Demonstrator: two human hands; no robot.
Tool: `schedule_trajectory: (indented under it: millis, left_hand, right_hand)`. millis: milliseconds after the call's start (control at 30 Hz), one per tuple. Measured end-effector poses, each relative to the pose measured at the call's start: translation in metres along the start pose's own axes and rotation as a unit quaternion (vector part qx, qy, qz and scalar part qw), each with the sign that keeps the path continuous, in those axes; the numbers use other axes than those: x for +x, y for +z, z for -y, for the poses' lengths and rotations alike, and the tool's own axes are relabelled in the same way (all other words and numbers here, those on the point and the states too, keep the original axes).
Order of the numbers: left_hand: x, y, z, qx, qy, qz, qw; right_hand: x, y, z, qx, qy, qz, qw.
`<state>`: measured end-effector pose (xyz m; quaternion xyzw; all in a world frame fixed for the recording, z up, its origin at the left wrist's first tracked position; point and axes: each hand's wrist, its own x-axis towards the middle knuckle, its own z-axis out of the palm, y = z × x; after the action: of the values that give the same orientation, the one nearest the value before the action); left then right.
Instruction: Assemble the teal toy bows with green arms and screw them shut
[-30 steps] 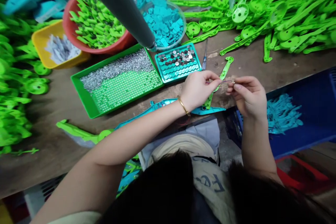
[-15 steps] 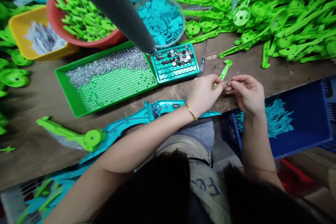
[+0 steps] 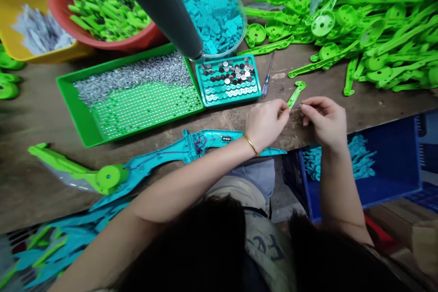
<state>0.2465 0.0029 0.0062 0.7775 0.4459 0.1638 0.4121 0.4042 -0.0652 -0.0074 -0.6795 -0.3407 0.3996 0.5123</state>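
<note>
Green plastic parts crowd our wooden bench [image 3: 51,114]. We pinch a thin wire [image 3: 296,106] between our left hand [image 3: 265,123] and right hand [image 3: 323,121], both closed narrow on it, above the bench edge; next it likely needs careful seating.

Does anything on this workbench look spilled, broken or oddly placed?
Mostly tidy bins. One oddity: the long teal toy shell lies open at the bench's front edge, red wires and a small metal part exposed, its tip poking past the edge beneath the left hand. Loose green parts sprawl unboxed at the far right.
</note>
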Motion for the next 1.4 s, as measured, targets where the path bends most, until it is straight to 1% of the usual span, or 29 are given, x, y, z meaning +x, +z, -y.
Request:
schedule_trajectory:
  millis: [67, 133, 200, 233, 300, 367, 467, 533, 633, 767, 833, 900, 967, 1067, 1133, 1167, 1200, 1233, 1333, 1367, 1400]
  left_hand:
    - [0.002, 0.002, 0.002, 0.023, 0.003, 0.004, 1.000]
    - [0.002, 0.004, 0.002, 0.053, 0.014, 0.016, 0.998]
    - [0.001, 0.005, 0.002, 0.090, 0.029, 0.039, 0.995]
    - [0.000, 0.006, 0.002, 0.106, 0.038, 0.052, 0.992]
    - [-0.003, 0.007, 0.002, 0.120, 0.064, 0.066, 0.989]
    - [-0.004, 0.009, 0.004, 0.108, 0.088, 0.060, 0.989]
    - [-0.003, 0.011, 0.008, 0.093, 0.078, 0.044, 0.992]
    - [-0.002, 0.012, 0.011, 0.101, 0.068, 0.047, 0.991]
    - [-0.002, 0.014, 0.013, 0.117, 0.101, 0.065, 0.986]
    - [-0.004, 0.015, 0.013, 0.141, 0.152, 0.105, 0.973]
    - [-0.005, 0.015, 0.012, 0.143, 0.144, 0.100, 0.974]
    - [-0.005, 0.014, 0.011, 0.143, 0.114, 0.084, 0.980]
    - [-0.004, 0.013, 0.009, 0.147, 0.084, 0.082, 0.982]
    - [-0.003, 0.011, 0.005, 0.153, 0.060, 0.105, 0.981]
    - [-0.001, 0.010, 0.004, 0.161, 0.041, 0.118, 0.979]
    - [0.001, 0.009, 0.004, 0.167, 0.032, 0.122, 0.978]
    - [0.002, 0.009, 0.004, 0.172, 0.028, 0.124, 0.977]
    - [0.003, 0.009, 0.005, 0.176, 0.029, 0.124, 0.976]
    - [0.002, 0.008, 0.007, 0.180, 0.050, 0.115, 0.976]
    - [0.000, 0.007, 0.007, 0.179, 0.058, 0.114, 0.976]
    - [-0.001, 0.005, 0.008, 0.180, 0.062, 0.109, 0.976]
  right_hand:
    - [0.003, 0.001, -0.003, -0.125, -0.062, -0.028, 0.990]
    - [0.008, 0.003, -0.006, -0.235, -0.115, -0.048, 0.964]
    - [0.012, 0.006, -0.007, -0.298, -0.140, -0.060, 0.942]
    - [0.014, 0.007, -0.007, -0.315, -0.142, -0.062, 0.936]
    - [0.018, 0.009, -0.007, -0.328, -0.139, -0.061, 0.932]
    - [0.020, 0.009, -0.004, -0.330, -0.132, -0.051, 0.933]
    - [0.022, 0.009, 0.000, -0.337, -0.115, -0.042, 0.934]
    - [0.023, 0.009, 0.003, -0.347, -0.105, -0.037, 0.931]
    - [0.026, 0.010, 0.006, -0.363, -0.086, -0.023, 0.928]
    - [0.033, 0.013, 0.012, -0.396, -0.055, -0.009, 0.917]
    - [0.036, 0.015, 0.016, -0.416, -0.039, -0.008, 0.909]
    - [0.037, 0.017, 0.019, -0.438, -0.028, -0.008, 0.898]
    - [0.034, 0.020, 0.020, -0.461, -0.038, -0.005, 0.886]
    - [0.019, 0.024, 0.015, -0.498, -0.106, 0.004, 0.861]
    - [0.006, 0.023, 0.007, -0.516, -0.150, 0.008, 0.843]
    - [0.002, 0.022, 0.002, -0.517, -0.163, 0.008, 0.840]
    - [-0.002, 0.020, -0.004, -0.507, -0.173, 0.010, 0.844]
    - [-0.005, 0.018, -0.010, -0.485, -0.182, 0.010, 0.855]
    - [-0.011, 0.017, -0.020, -0.397, -0.196, -0.008, 0.897]
    - [-0.013, 0.018, -0.018, -0.387, -0.188, -0.022, 0.902]
    - [-0.016, 0.020, -0.016, -0.399, -0.181, -0.035, 0.898]
